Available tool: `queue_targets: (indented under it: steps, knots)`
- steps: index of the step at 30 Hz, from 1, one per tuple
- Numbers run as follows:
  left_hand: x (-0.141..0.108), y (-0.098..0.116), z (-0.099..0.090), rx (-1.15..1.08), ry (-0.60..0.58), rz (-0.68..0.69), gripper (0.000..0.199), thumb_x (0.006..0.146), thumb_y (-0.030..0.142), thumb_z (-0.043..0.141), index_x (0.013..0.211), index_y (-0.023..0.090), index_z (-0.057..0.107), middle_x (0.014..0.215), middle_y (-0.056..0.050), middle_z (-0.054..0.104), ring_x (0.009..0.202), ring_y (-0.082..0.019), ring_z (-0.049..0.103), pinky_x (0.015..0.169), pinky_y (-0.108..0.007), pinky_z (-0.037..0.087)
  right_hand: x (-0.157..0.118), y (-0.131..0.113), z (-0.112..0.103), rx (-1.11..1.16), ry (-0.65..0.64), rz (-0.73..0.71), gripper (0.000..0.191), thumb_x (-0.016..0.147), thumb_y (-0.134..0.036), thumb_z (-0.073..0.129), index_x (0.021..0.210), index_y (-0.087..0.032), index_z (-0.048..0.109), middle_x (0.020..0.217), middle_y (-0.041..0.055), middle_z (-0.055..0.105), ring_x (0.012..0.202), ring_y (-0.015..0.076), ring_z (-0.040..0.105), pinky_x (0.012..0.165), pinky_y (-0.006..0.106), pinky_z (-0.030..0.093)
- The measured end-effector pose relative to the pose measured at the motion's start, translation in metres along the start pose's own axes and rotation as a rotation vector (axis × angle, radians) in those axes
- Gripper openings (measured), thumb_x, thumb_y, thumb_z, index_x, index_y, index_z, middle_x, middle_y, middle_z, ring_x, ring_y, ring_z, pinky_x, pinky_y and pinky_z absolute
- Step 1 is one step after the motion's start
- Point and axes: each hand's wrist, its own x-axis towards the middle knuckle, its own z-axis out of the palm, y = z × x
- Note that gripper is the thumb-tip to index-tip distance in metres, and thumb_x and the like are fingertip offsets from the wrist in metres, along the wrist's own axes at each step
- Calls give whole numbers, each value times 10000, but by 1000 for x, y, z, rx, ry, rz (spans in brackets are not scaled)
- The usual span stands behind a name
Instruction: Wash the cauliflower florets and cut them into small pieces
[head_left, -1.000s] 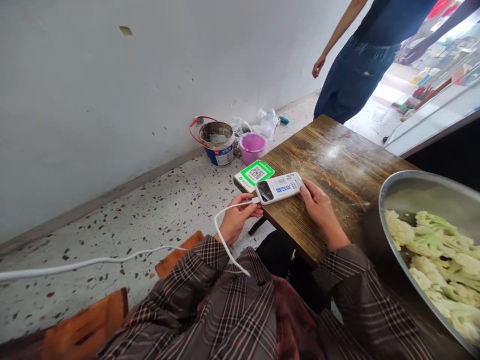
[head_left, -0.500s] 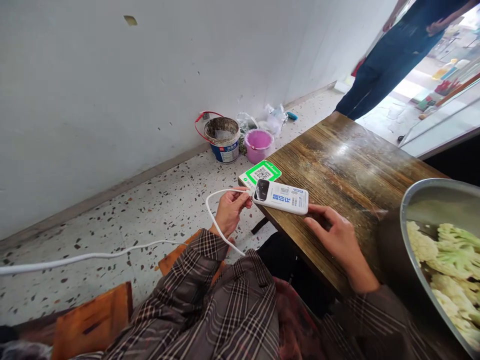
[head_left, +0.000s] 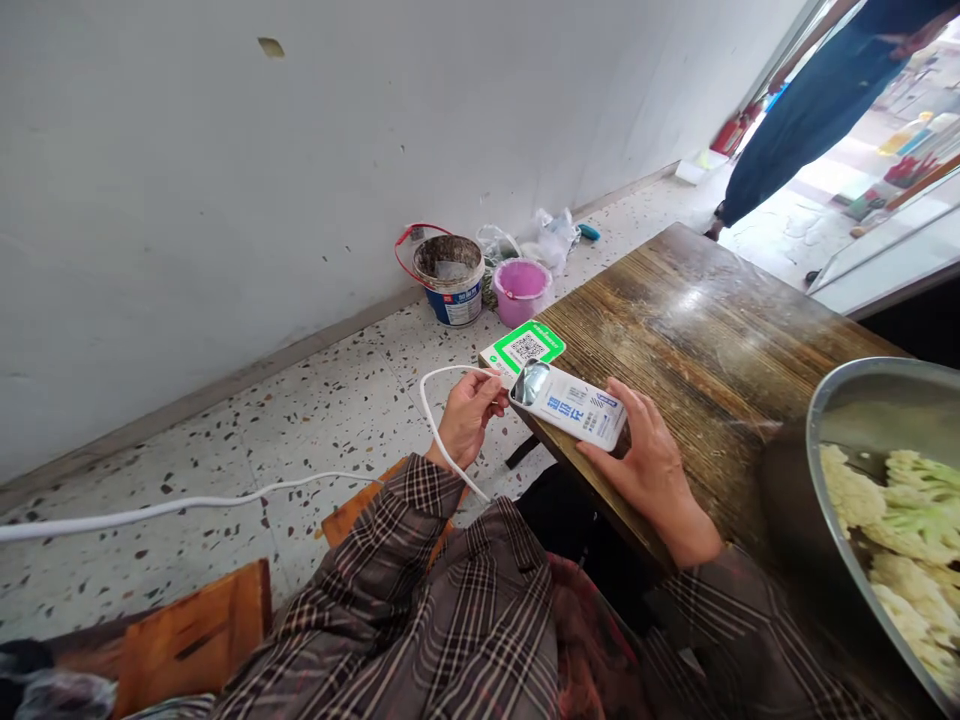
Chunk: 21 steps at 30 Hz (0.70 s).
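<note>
A white power bank (head_left: 574,405) with blue lettering and a dark glossy screen lies at the near left corner of the wooden table, slightly turned. Around its right end, my right hand (head_left: 646,462) grips with thumb and fingers on opposite edges. My left hand (head_left: 466,415), just off the table's edge, pinches the end of a white charging cable (head_left: 431,415) against the power bank's screen end. Whether the plug sits in the port is hidden by my fingers. Behind the power bank lies a green and white QR code card (head_left: 527,346).
On the right of the wooden table (head_left: 675,300) stands a large metal pot (head_left: 811,430) holding cauliflower pieces (head_left: 919,505). A paint bucket (head_left: 454,285) and a pink bucket (head_left: 523,290) stand on the floor by the wall. A person's legs (head_left: 806,130) are beyond the table.
My right hand has closed round the power bank's right end, which has swung slightly towards me. My left hand keeps its pinch on the cable. The person at the back has shifted right.
</note>
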Motion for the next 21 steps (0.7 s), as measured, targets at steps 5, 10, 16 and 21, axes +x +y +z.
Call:
queue_targets:
  steps: [5,10,16,21]
  knots:
    - [-12,-8,6,30,-12,63,484,607,255,824,990,180,538,911,0,588,737,-93,549,668,-235,453,-15,-7,-2,-42,50,-39,727,829,-381,665,1455,-282,308,1328,132,498,1228,312,481,1027,544,441]
    - [-15,-10,7,67,9,92,436,624,216,793,972,186,533,892,5,581,774,-98,544,725,-239,446,-15,-1,0,-35,61,-50,741,824,-392,670,1456,-284,300,1328,130,499,1231,318,480,1023,555,446]
    - [-15,-11,6,86,5,111,408,628,208,775,961,182,541,895,-1,598,782,-102,553,746,-243,452,-15,3,0,-18,44,-26,735,818,-410,668,1449,-280,315,1327,125,508,1240,320,477,1043,565,423]
    - [-9,-8,-3,51,-61,68,284,697,252,739,931,160,606,820,-1,621,697,-98,575,696,-260,472,-12,10,-2,54,7,3,758,811,-406,677,1459,-271,306,1356,120,517,1254,302,487,1070,549,400]
